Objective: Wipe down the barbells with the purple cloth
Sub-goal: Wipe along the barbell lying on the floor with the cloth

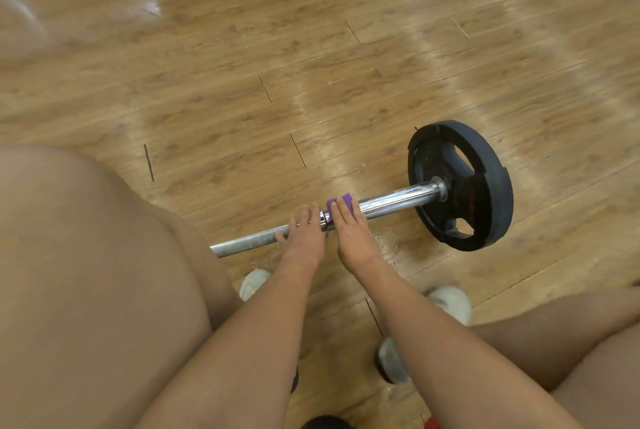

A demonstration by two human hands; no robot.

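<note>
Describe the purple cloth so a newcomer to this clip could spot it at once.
Find the black round weight plate on the wooden floor and follow its steel bar toward the person. The purple cloth sits on that bar under the fingers of the right hand. It is the only purple thing in view.

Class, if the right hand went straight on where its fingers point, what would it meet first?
The right hand rests on the purple cloth over the bar; past them, only wooden floor seems to lie ahead.
</note>
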